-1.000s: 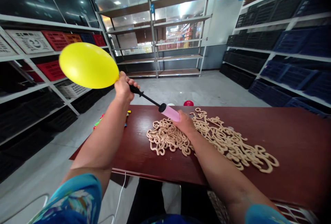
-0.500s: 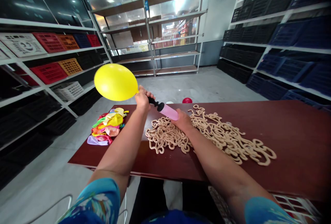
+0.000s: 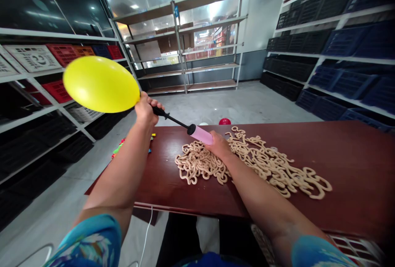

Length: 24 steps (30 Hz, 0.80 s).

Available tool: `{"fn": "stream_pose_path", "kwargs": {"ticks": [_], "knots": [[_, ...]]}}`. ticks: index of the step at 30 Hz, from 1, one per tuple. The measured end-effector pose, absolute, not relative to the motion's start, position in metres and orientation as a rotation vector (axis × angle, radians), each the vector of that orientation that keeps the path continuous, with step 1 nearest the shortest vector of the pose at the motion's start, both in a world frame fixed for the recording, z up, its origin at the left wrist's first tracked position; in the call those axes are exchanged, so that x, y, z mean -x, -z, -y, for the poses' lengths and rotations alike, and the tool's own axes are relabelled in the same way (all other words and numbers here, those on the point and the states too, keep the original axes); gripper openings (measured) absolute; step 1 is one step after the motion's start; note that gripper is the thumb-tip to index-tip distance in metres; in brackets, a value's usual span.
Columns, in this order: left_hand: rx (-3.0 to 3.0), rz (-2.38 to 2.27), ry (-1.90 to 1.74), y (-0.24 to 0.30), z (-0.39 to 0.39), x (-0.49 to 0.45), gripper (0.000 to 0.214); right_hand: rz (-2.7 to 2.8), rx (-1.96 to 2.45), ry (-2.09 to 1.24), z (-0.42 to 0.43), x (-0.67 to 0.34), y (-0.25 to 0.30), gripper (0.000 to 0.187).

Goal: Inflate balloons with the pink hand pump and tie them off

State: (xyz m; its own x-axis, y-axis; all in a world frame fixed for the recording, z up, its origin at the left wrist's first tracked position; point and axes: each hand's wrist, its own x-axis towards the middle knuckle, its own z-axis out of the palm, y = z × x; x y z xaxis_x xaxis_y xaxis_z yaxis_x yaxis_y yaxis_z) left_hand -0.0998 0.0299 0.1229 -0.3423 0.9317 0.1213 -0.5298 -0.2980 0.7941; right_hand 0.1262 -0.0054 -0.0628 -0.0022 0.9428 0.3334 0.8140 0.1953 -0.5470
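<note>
My left hand (image 3: 145,108) grips the black end of a hand pump together with the neck of an inflated yellow balloon (image 3: 100,84), held up above the table's left end. The pump's black rod is drawn out to the right into its pink barrel (image 3: 202,134). My right hand (image 3: 219,145) is closed around that barrel, resting just over a pile of tan plastic chain links (image 3: 256,163) on the dark red table (image 3: 354,168).
Limp coloured balloons (image 3: 119,148) lie on the table's left end, mostly hidden by my left arm. A red ball (image 3: 225,121) sits on the floor beyond the table. Shelves with crates line both sides. A white cable hangs under the table's front edge.
My left hand has pulled up and to the left, drawing the pump rod out again after pushing it in half a second ago. The balloon looks bigger. My right hand stayed put.
</note>
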Motion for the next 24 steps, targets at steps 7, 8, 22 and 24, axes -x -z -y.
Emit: {"fn": "stream_pose_path", "kwargs": {"ticks": [7,8,22,24], "knots": [[-0.765,-0.8,-1.867,-0.127,-0.038,0.1,0.042,1.828,1.656,-0.264,0.001,-0.127,0.071,0.042],[-0.773,-0.797,-1.859,-0.121,-0.039,0.093,0.042,1.827,1.663,-0.253,0.001,-0.128,0.072,0.042],[-0.717,-0.806,-1.698,-0.053,-0.035,0.028,0.046,1.837,1.675,-0.242,0.002,-0.127,0.069,0.039],[-0.725,-0.815,-1.701,-0.068,-0.033,0.041,0.046,1.832,1.643,-0.242,0.004,-0.127,0.066,0.039]]}}
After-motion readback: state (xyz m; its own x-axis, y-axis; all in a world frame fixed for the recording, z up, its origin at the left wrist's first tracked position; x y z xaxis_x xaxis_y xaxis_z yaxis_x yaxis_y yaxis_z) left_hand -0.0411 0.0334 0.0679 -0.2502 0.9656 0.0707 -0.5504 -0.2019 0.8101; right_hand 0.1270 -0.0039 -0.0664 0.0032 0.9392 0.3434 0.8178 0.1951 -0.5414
